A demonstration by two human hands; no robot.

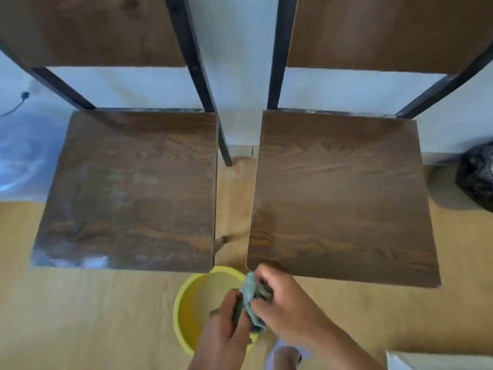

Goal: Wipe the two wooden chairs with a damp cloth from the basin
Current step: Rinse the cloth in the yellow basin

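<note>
Crouched over a yellow basin (186,303) on the wooden floor (93,316), a person grips a grey-green cloth (250,297) with both hands, the left hand (226,324) clenched around its lower end and the right hand (288,303) closed over its upper part. The cloth is bunched between them, directly above the basin's right side, in what looks like a wringing grip. Two wooden chairs with dark metal frames stand side by side just beyond the basin, backs to a pale wall. The left chair (128,193) shows whitish, dusty patches across its seat, heaviest along the front edge; the right chair (341,196) looks cleaner, with a darker patch near its front left corner that may be damp. A black bag (477,177) sits on the floor to the far right.

The step in hand appears to be wringing the cloth before wiping. Done well, the hands would twist in opposite directions above the basin so drips fall inside, not on the floor, and would stop once the cloth is damp, not dripping. Folding it into a flat pad would then give an even face to draw along the grain, with the left seat's grimy front edge likely needing the firmest passes.
</note>
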